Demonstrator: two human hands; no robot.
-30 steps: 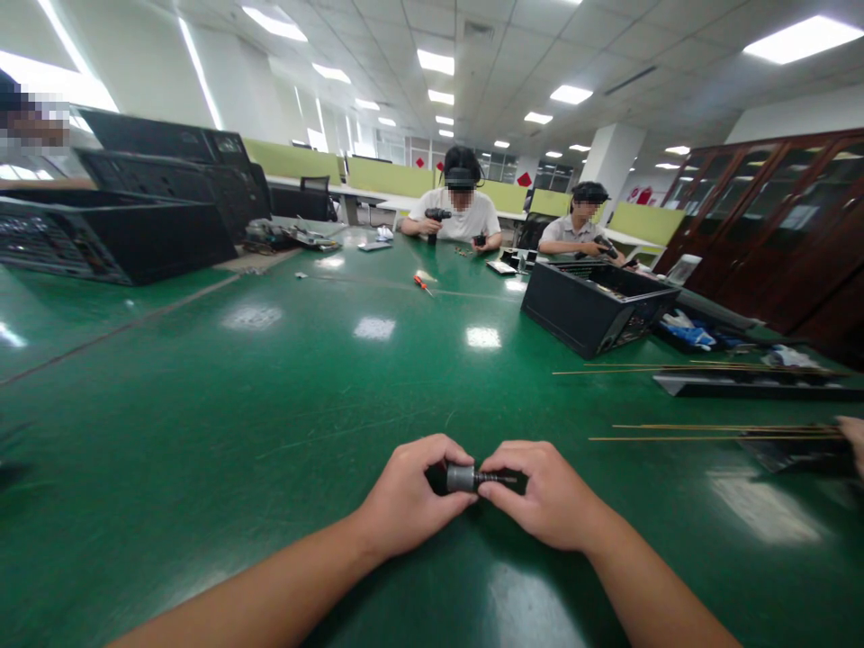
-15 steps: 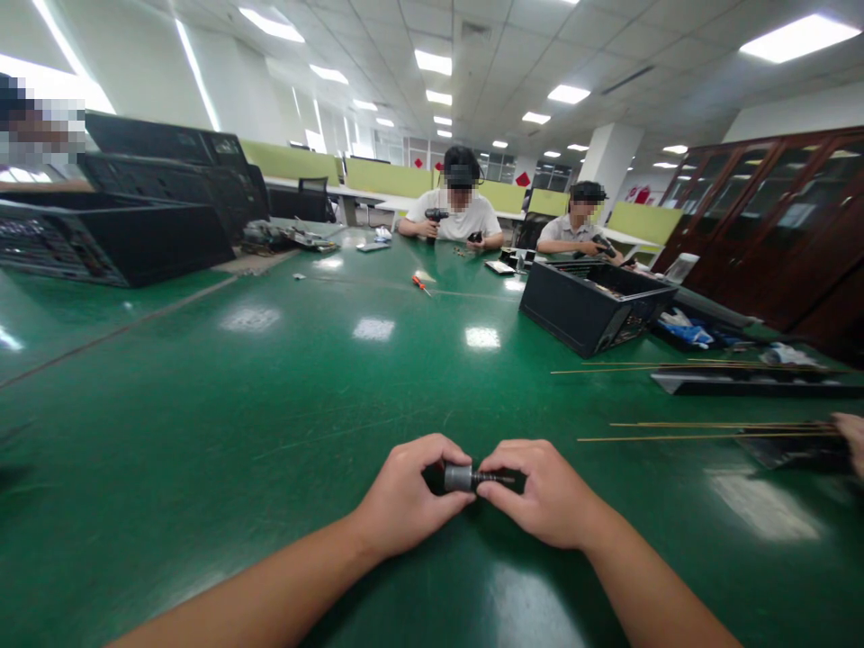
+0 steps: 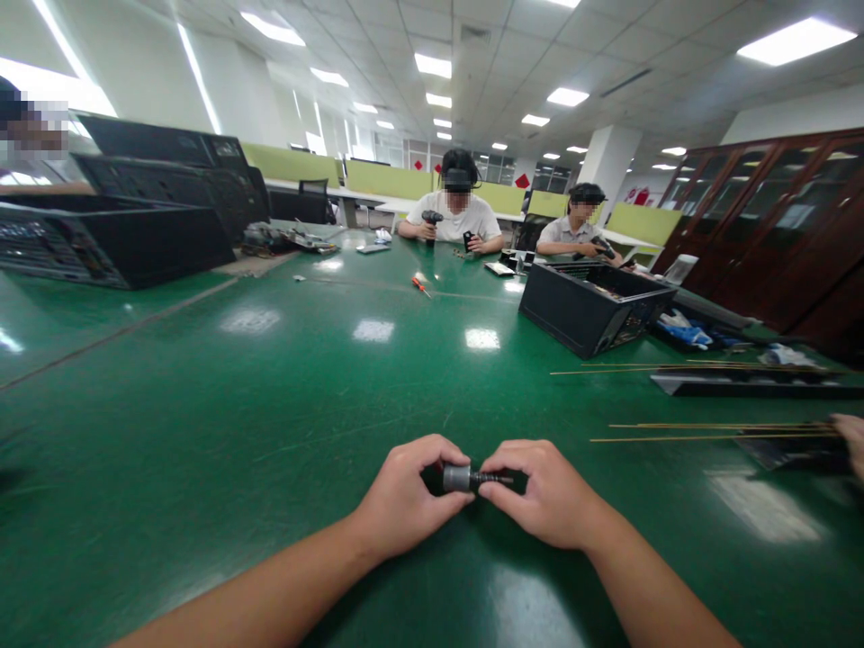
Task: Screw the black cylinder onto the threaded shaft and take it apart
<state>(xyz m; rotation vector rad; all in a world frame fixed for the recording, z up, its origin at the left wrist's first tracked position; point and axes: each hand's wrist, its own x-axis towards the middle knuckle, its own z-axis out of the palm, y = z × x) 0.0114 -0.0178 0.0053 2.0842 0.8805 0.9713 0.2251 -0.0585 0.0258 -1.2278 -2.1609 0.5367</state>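
Note:
My left hand [image 3: 409, 493] is closed round a small grey metal cylinder [image 3: 457, 477], held between thumb and fingertips. A thin dark ribbed shaft [image 3: 500, 479] sticks out from the cylinder's right end, in line with it. My right hand [image 3: 544, 493] pinches this shaft close to the cylinder, and the shaft's tip shows past the fingertips. Both hands are just above the green tabletop [image 3: 324, 396], close to my body. The cylinder's left end is partly hidden by my left hand, and I cannot tell its exact kind.
A black computer case [image 3: 594, 306] stands at the right, another [image 3: 114, 238] at the left. An orange screwdriver [image 3: 420, 286] lies farther off. Thin brass-coloured rods [image 3: 675, 437] reach in from the right beside another person's hand [image 3: 850, 436]. Across the table a person [image 3: 454, 211] holds a power drill [image 3: 430, 219].
My hands and the cylinder have hardly moved. The person across the table has raised a small dark object in one hand. The nearer rods at right have shifted slightly.

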